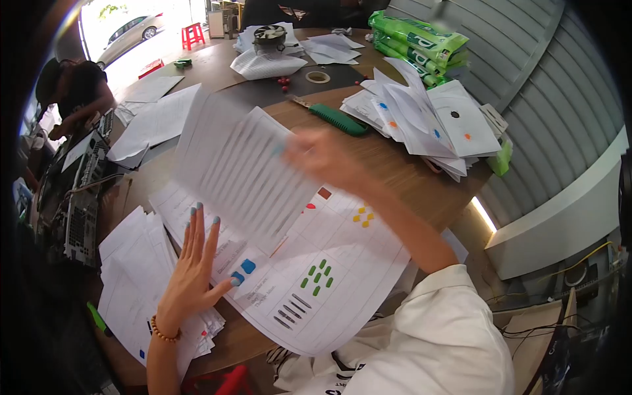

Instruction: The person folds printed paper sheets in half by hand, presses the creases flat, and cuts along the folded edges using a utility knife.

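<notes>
Lifted page [253, 174] above picture sheet [352, 266]

The left hand [191, 270] lies flat, fingers spread, over the picture sheet's edge, likely steadying it; ahead, the blurred right hand [319, 158] pinches the lifted page, seemingly keeping it clear. Beyond that hand, green packs [416, 45] carry unreadable white lettering

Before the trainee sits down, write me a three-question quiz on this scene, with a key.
1. Which hand grips the lifted sheet?

2. True or false: the green cutter is in the left hand.

3. Pick one. The printed shapes by the left thumb are:
A. yellow
B. blue
C. green

Key:
1. The right hand.
2. False; it lies on the table.
3. B
</notes>
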Available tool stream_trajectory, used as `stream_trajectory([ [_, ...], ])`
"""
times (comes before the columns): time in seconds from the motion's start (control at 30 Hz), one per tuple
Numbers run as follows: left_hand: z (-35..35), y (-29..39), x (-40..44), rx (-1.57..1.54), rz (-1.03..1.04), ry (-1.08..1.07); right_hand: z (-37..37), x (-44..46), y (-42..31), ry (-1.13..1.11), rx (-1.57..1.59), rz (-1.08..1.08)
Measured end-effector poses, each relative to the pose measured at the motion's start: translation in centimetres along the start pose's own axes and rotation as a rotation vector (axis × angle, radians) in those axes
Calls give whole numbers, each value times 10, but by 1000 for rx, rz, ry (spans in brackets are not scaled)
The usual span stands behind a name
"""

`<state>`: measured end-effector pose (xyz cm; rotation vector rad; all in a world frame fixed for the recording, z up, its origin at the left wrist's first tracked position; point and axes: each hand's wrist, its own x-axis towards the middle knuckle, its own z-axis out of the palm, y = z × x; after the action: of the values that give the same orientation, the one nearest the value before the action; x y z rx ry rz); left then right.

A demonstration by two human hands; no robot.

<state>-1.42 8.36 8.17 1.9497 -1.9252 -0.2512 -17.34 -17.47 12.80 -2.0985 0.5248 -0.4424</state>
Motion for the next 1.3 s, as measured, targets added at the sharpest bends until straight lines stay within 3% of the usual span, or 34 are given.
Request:
stream_trajectory([
  [0.03,-1,1,0,18,-25,-27,-30,0,13,177,-27,-253],
  [0.07,-1,2,0,36,-52,-54,-58,-1,29,478,-124,-228],
  [0.1,0,3,0,53,-58,-65,-99,-12,33,551,-21,-161],
  [0.17,1,4,1,59,-61,-73,-153,-30,26,903,146,-185],
  [0.2,1,5,1,79,-70,-88,-181,-38,31,971,251,-222],
  [0.23,1,6,2,69,-68,-84,-208,-43,39,1226,226,-111],
  [0.27,0,7,1,74,-75,-92,-253,-48,79,1169,413,-190],
  [0.3,0,7,2,81,-82,-103,-301,-61,124,836,557,-295],
  [0.37,0,7,1,84,-82,-111,-304,-70,145,874,534,-27],
  [0.4,0,7,2,90,-82,-119,-303,-70,167,871,534,-31],
  [0.43,-1,7,2,92,-85,-117,-301,-68,197,654,-231,311],
  [0.53,-3,8,1,79,-95,-165,-223,-65,184,245,-1398,784],
  [0.6,-4,8,1,69,-79,-148,-194,-60,179,564,-1625,548],
  [0.63,-4,9,0,69,-89,-153,-189,-65,168,496,-1796,472],
  [0.77,-5,12,2,84,-74,-113,-201,-63,171,297,-1747,472],
  [0.83,-3,11,0,74,-105,-94,-213,-65,174,496,-1566,250],
  [0.9,0,6,-2,155,-45,-133,-210,-67,158,516,-1340,-56],
  [0.97,0,6,-2,141,-67,-121,-167,-79,100,367,-942,-104],
  [1.1,7,0,-2,117,-68,-118,-94,-122,6,-317,-647,-278],
  [1.17,8,-1,-2,127,-62,-116,-62,-144,-21,-551,-854,-376],
  [1.3,9,-4,-3,144,-41,-102,-33,-176,-16,-599,-952,-612],
])
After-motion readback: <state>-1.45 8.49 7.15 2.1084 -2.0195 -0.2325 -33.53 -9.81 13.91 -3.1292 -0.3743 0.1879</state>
